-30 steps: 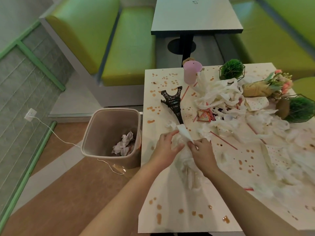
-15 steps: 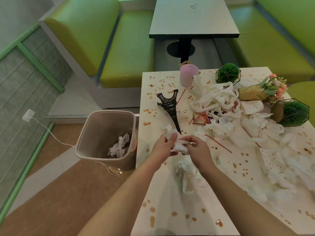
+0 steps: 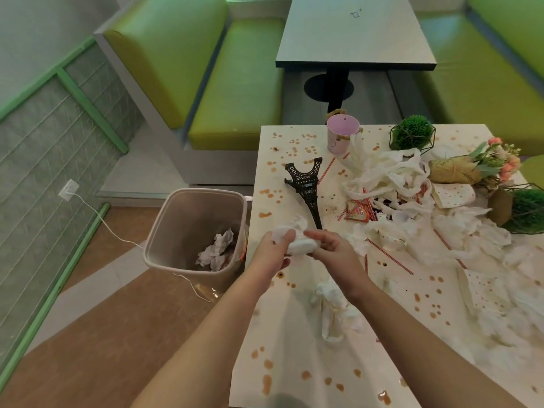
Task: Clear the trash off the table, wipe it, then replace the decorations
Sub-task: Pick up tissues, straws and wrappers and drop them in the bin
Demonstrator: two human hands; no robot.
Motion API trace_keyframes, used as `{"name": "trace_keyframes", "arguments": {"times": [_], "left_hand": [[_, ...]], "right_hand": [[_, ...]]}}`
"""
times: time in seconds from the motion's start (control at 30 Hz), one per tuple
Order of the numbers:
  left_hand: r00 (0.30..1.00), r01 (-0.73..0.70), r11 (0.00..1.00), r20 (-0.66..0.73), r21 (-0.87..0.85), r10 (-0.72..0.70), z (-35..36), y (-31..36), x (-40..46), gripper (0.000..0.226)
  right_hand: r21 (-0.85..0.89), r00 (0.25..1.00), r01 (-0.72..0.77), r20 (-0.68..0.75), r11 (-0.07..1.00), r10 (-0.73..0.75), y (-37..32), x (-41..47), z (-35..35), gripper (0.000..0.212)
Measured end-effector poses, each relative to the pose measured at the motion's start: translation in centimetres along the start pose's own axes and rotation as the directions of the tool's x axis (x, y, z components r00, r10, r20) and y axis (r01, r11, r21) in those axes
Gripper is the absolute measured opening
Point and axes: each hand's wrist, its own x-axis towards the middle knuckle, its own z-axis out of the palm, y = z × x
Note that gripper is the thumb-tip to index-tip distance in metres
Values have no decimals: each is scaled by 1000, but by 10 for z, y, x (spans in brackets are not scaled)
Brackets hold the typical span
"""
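tissue wad (image 3: 297, 244) — gripped between left hand (image 3: 269, 254) and right hand (image 3: 334, 250), above table (image 3: 294, 334).

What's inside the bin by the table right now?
The bin holds a few crumpled white tissues low against its table-side wall, with something orange beneath them. Its near wall hides part of the bottom, so anything there cannot be seen.

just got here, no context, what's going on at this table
A person is clearing a stained table. Both hands, left hand and right hand, hold a wad of crumpled tissue near the table's edge beside the trash bin, which already holds some tissue. More tissue, red straws and a toppled Eiffel Tower model remain on the table.
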Motion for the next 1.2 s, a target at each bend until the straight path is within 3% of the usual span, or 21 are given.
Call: {"name": "trace_keyframes", "arguments": {"times": [0.13,0.27,0.43,0.57,0.8,0.93,1.2], "left_hand": [[1000,-1,1000,-24,-7,1,-13,8,-1,33],[999,-29,999,-40,37,30,-34,19,-10,60],[995,-78,991,-70,-106,71,-76,24,-14,38],[967,-97,990,-246,-99,71,-116,22,-11,33],[911,-116,992,-403,-45,88,-162,30,-11,40],[900,-168,966,-430,-194,70,-180,29,-8,23],[935,-142,990,-328,-7,132,-190,21,-5,25]], "right_hand": [[-16,1000,30,8,999,-30,-7,3,14,10],[52,999,36,23,998,-38,-17,14,31,10],[39,995,95,37,995,-97,-33,26,55,12],[-82,983,169,88,982,-161,-48,34,88,11],[-298,965,228,192,927,-176,-51,49,155,23],[-523,935,257,345,812,-74,-54,53,176,37],[-440,951,227,295,869,-99,-48,49,193,31]]}}
